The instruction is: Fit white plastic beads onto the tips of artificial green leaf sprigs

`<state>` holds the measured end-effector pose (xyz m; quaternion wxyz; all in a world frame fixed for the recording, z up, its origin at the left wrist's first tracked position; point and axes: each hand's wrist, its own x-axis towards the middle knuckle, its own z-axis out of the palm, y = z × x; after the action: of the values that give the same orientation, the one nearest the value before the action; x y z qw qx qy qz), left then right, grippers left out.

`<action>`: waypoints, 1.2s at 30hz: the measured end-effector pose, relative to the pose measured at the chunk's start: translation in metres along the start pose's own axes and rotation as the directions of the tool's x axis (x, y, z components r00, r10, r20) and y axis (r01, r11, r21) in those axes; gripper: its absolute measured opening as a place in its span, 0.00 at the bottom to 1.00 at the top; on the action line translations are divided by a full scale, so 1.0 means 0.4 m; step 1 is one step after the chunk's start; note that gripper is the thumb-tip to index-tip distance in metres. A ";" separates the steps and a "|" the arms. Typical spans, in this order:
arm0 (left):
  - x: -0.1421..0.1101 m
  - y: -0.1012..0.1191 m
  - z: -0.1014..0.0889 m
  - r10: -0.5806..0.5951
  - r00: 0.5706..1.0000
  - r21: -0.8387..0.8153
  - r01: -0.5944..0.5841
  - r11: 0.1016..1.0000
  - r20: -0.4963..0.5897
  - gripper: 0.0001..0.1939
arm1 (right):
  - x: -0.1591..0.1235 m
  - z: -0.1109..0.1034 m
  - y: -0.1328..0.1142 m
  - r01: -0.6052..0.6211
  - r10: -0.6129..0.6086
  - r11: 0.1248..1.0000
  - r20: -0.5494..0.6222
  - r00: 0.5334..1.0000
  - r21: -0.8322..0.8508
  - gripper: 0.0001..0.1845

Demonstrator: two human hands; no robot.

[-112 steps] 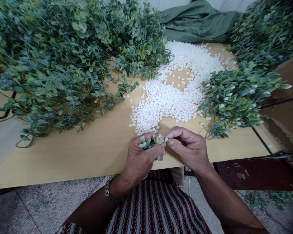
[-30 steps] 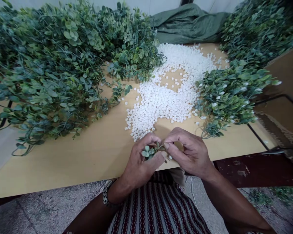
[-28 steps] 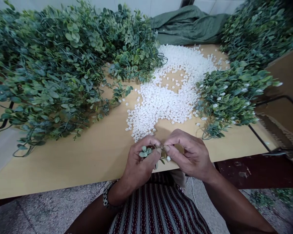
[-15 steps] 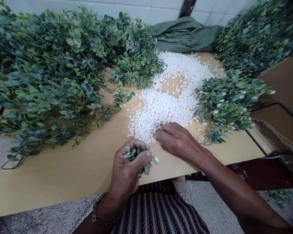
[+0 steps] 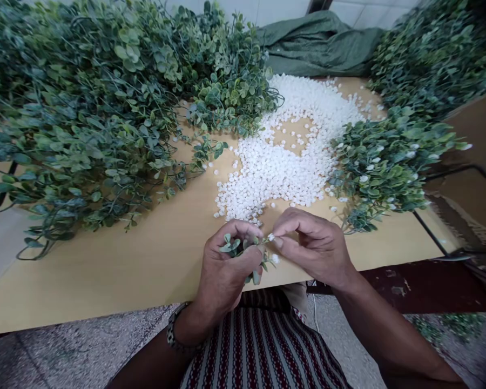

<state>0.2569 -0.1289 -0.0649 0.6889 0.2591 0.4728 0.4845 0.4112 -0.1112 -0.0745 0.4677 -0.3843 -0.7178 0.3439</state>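
My left hand (image 5: 231, 265) is closed around an artificial leaf sprig (image 5: 235, 246), with green leaves sticking out between thumb and fingers. One white bead (image 5: 275, 259) sits on a tip of this sprig. My right hand (image 5: 314, 243) pinches a small white bead (image 5: 271, 237) between thumb and forefinger, at another stem tip beside the left fingertips. Whether that bead is seated on the stem cannot be made out. Just beyond both hands spreads a pile of white beads (image 5: 263, 173) on the table (image 5: 146, 259).
Bushy artificial greenery (image 5: 85, 108) covers the table's left and back. On the right lies a bunch of greenery with white tips (image 5: 392, 162), near a cardboard box (image 5: 478, 135) and a black metal frame (image 5: 429, 232). A green cloth sack (image 5: 319, 43) rests against the wall.
My right hand has moved from the edge of the bead pile toward my left hand, bringing a white bead to the sprig. The camera view has shifted slightly.
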 end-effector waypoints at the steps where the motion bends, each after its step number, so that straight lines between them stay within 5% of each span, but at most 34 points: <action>1: -0.001 -0.002 0.004 0.001 1.000 0.002 -0.002 1.000 0.013 0.06 | -0.006 0.005 -0.002 0.001 -0.001 1.000 -0.014 1.000 0.010 0.05; 11: -0.004 -0.013 0.024 0.044 0.995 0.079 -0.038 0.996 -0.084 0.03 | -0.036 0.009 0.004 -0.017 0.025 0.998 -0.122 0.992 0.067 0.04; 18: -0.007 -0.030 0.014 0.163 0.986 0.159 -0.156 0.975 -0.029 0.03 | -0.040 0.007 0.011 -0.047 0.058 0.994 -0.112 0.992 0.098 0.04; 36: -0.009 -0.032 0.007 0.459 0.889 0.402 -0.422 0.813 0.005 0.07 | -0.041 0.018 0.005 0.042 -0.043 0.999 -0.111 0.993 -0.016 0.06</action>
<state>0.2647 -0.1370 -0.0727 0.4695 0.4713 0.5181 0.5375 0.4095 -0.1253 -0.0853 0.5115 -0.3908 -0.7010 0.3070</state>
